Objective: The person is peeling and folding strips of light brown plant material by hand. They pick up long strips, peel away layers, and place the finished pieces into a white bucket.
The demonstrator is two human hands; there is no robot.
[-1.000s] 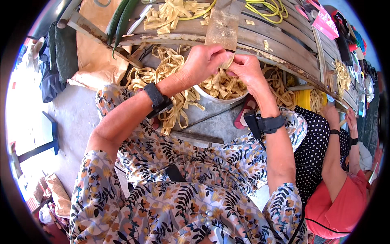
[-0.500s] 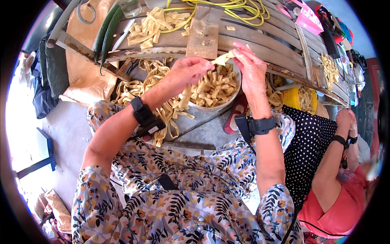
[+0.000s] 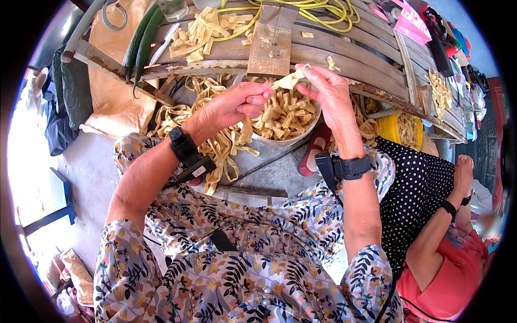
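Observation:
A pale yellow strip with a knot [image 3: 289, 80] is stretched between my hands, above a white tub [image 3: 288, 142]. My left hand [image 3: 239, 105] pinches its left end between thumb and fingers. My right hand [image 3: 329, 91] has its thumb and forefinger on the other end, the remaining fingers bent. Below, the tub is filled with many similar knotted pieces [image 3: 285, 116]. Long loose strips [image 3: 223, 153] hang and lie to the left of the tub, partly under my left forearm.
A slatted wooden table [image 3: 344, 59] holds a wooden board [image 3: 270, 43], a pile of short strips [image 3: 202, 32], a yellow cord [image 3: 339, 24] and long green gourds [image 3: 142, 46]. At right, a co-worker in a red top [image 3: 444, 282] sits near a yellow bucket [image 3: 389, 129].
My right hand has turned and shifted slightly down, and the knot shows wider. My left hand has moved slightly left and down. A small piece now shows on the table by my right fingers.

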